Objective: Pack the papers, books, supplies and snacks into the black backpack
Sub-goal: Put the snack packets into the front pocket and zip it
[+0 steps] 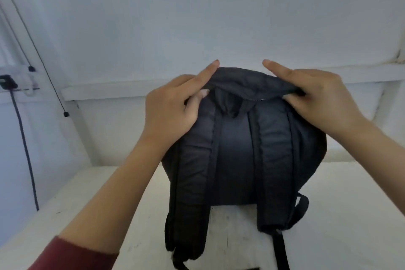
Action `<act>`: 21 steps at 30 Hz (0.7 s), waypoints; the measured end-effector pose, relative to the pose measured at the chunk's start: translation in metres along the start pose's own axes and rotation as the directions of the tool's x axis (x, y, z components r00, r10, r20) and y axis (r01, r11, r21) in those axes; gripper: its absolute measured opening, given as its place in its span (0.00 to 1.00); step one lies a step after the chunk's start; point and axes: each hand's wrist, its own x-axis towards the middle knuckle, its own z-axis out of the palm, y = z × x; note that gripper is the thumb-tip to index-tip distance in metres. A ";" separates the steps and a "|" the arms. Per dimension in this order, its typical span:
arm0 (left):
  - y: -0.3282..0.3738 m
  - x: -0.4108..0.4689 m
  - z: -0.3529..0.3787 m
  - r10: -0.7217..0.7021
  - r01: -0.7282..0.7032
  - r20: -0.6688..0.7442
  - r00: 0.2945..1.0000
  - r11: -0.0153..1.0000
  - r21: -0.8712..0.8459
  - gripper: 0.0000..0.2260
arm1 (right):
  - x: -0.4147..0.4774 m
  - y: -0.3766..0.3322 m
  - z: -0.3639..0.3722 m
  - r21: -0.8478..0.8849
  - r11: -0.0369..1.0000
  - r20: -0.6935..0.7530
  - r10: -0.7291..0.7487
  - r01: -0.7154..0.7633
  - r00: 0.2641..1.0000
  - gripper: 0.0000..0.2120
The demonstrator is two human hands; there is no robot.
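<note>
The black backpack (234, 138) stood on the table (341, 226), straps toward us; our left hand (173, 105) pinched its top at eleven o'clock, our right hand (315, 96) at one; the zipper (255, 99) lay between them.

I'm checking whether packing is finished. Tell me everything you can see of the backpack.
The black backpack stands upright on the white table, strap side toward the camera. Its fabric looks soft and padded; two shoulder straps hang down its back. A short stretch of zipper shows at the top. The left hand and right hand pinch its top edge. Its contents are hidden.
</note>
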 end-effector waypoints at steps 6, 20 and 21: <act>-0.044 0.021 0.047 -0.091 0.088 0.074 0.993 0.995 0.049 0.20 | -0.015 0.008 0.036 0.070 0.969 -0.047 0.239 -0.236 0.970 0.33; -0.078 -0.046 0.119 -0.301 0.289 0.226 0.926 0.953 0.088 0.30 | -0.040 0.029 0.139 0.042 0.813 0.047 0.579 -0.581 0.814 0.29; -0.077 -0.060 0.127 -0.333 0.310 0.306 0.892 0.943 0.123 0.33 | -0.041 0.034 0.147 0.006 0.813 0.083 0.579 -0.582 0.811 0.28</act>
